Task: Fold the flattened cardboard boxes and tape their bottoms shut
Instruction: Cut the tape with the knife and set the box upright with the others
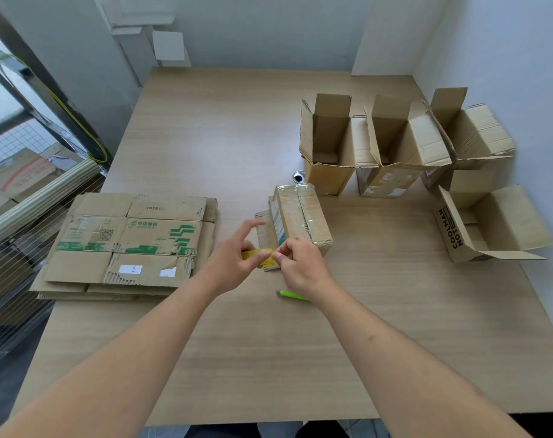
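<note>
Pale wood-grain desk (205,343). Stack of flattened brown cardboard boxes (129,245) with green print, left side. Four erected open-topped cardboard boxes (395,143) far right. Small brown cardboard box (300,216), taped bottom up, at centre. Both forearms reach forward, hands meeting just before it. Left hand (234,257): grip closed on a yellow tape roll (257,255), index raised. Right hand (300,263): thumb and finger pinched at the roll's edge. Green utility knife (292,294) lies under the right wrist.

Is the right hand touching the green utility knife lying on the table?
Apart. The head view shows the right hand raised at the tape roll, the green knife lying untouched below the wrist.
</note>
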Tool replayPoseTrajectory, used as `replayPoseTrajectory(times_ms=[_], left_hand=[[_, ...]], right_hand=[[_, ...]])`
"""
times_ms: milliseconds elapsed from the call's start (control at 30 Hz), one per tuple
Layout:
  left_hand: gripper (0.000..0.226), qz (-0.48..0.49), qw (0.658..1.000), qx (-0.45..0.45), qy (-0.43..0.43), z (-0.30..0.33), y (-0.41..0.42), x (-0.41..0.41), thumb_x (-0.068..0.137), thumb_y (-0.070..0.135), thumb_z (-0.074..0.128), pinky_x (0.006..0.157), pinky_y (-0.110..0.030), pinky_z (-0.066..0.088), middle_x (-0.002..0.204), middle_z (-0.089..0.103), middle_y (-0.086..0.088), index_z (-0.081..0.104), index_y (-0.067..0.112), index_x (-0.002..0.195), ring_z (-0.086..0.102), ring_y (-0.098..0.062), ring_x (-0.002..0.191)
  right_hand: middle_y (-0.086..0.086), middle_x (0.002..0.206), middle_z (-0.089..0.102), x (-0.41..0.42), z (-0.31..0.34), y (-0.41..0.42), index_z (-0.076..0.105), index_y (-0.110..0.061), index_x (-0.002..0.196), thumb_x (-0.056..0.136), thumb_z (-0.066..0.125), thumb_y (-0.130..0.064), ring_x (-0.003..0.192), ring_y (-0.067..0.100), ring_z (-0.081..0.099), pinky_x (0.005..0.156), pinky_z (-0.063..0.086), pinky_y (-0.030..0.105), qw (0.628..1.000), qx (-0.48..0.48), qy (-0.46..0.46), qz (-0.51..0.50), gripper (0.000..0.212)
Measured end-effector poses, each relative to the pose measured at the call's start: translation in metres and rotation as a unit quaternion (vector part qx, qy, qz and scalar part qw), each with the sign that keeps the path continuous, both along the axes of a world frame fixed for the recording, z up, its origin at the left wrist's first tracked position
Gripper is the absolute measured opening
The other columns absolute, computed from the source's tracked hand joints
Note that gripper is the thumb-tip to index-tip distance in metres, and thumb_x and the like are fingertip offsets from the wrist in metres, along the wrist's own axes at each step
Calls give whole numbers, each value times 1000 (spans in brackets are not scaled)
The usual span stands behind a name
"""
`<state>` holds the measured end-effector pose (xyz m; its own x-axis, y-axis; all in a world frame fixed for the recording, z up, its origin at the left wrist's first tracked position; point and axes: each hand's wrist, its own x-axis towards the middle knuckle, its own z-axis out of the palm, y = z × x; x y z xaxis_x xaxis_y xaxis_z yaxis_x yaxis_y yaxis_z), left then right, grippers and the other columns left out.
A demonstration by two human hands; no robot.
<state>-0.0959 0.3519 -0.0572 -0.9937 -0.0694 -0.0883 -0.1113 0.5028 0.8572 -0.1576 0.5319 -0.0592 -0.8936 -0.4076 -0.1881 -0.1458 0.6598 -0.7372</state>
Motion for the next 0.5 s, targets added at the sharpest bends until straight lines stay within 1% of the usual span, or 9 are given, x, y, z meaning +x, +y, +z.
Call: replayPoseTrajectory(times_ms=[33, 67, 133, 200, 267, 300, 333, 433, 500], left_hand=[[48, -12, 999, -29, 6, -5, -1, 1, 98, 31, 72, 74, -33, 55, 76, 71, 4, 51, 40, 141, 65, -17, 69], [45, -17, 998, -56, 7, -9, -3, 2, 99, 28, 71, 79, -34, 55, 82, 71, 6, 55, 38, 140, 65, -15, 75], [40, -14, 996, -93, -6, -17, -6, 5, 100, 19, 69, 90, -31, 53, 101, 72, 4, 64, 30, 137, 65, -13, 90], [39, -29, 991, -132, -23, -29, -12, 11, 99, 11, 68, 100, -30, 51, 119, 73, 3, 68, 26, 135, 67, -14, 108], [42, -54, 978, -194, -46, -42, -17, 19, 98, 14, 69, 101, -34, 52, 126, 73, 4, 67, 31, 136, 67, -18, 117], [44, -63, 971, -222, -67, -49, -18, 23, 97, 17, 69, 99, -36, 53, 124, 73, 3, 66, 35, 137, 67, -20, 118], [46, -71, 963, -243, -94, -54, -19, 28, 96, 19, 70, 97, -36, 53, 122, 73, 3, 64, 36, 139, 66, -22, 116], [54, -101, 949, -255, -155, -67, -18, 39, 92, 17, 73, 93, -33, 52, 112, 70, 7, 61, 36, 141, 66, -22, 110], [55, -100, 955, -238, -149, -69, -17, 42, 88, 14, 74, 91, -37, 54, 101, 68, 12, 63, 33, 138, 67, -20, 102]], right_hand=[[-8, 99, 55, 1, 0, 1, 63, -30, 86, 96, 64, -34, 94, 15, 58, 83, 52, 42, 999, 26, 26, 18, 12], [-8, 102, 56, 2, 0, 2, 66, -31, 97, 96, 63, -35, 95, 17, 59, 79, 53, 40, 997, 40, 67, 26, 6], [-7, 110, 60, 0, -1, 7, 64, -31, 123, 95, 62, -32, 100, 19, 60, 79, 52, 38, 985, 49, 163, -4, 28], [-3, 130, 59, -6, -6, 17, 58, -31, 138, 92, 65, -31, 115, 24, 57, 91, 48, 39, 964, 132, 231, -4, 47], [1, 150, 48, -13, -14, 27, 49, -31, 147, 89, 72, -34, 134, 25, 47, 104, 42, 39, 947, 218, 231, 39, 62], [1, 153, 45, -16, -19, 31, 47, -30, 149, 87, 74, -32, 138, 24, 43, 108, 40, 39, 944, 237, 222, 57, 68], [1, 152, 47, -17, -24, 33, 49, -30, 149, 85, 77, -26, 139, 24, 43, 108, 42, 40, 942, 238, 227, 69, 70], [2, 135, 62, -12, -34, 32, 65, -27, 135, 78, 75, -5, 121, 28, 57, 91, 52, 42, 936, 207, 278, 64, 62], [1, 126, 66, -9, -32, 31, 69, -27, 128, 76, 72, -2, 109, 29, 61, 82, 50, 41, 929, 204, 304, 52, 58]])
